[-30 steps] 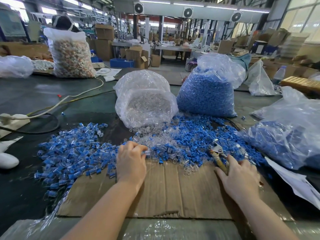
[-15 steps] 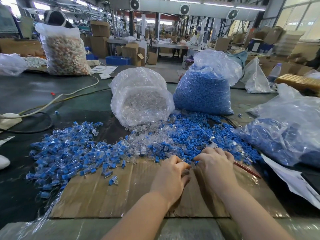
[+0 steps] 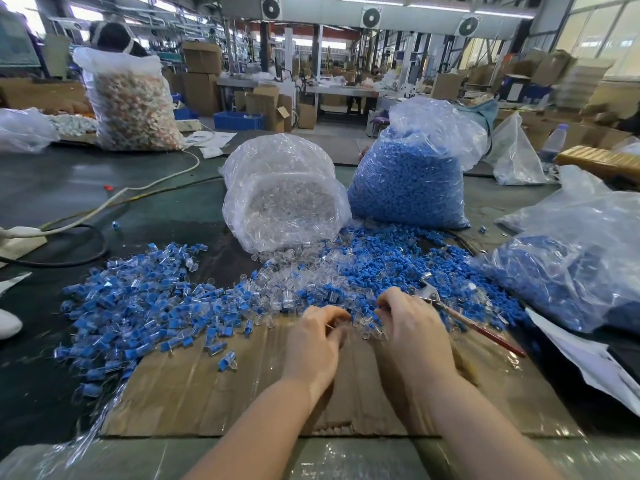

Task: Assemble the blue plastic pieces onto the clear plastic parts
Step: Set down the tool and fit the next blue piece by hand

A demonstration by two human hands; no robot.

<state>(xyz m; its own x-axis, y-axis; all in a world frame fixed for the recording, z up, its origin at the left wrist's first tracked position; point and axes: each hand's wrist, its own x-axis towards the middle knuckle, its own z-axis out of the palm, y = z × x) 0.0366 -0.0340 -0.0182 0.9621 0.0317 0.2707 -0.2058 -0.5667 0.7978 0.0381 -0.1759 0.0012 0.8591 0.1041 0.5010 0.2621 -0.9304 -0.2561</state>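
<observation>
— Where the curled fingers meet over the cardboard, does either hand hold anything?
— Can't tell; left hand and right hand hide it, beside the blue pieces and clear parts.

A flat sheet of brown corrugated cardboard, matt and ribbed, is laid on a dark, dull-finished table top. Small matt blue plastic pieces are heaped beside glossy clear plastic parts, and crinkled, shiny transparent plastic bags are seen behind them. Bright bare metal is shown on the jaws of red-handled pliers.
</observation>
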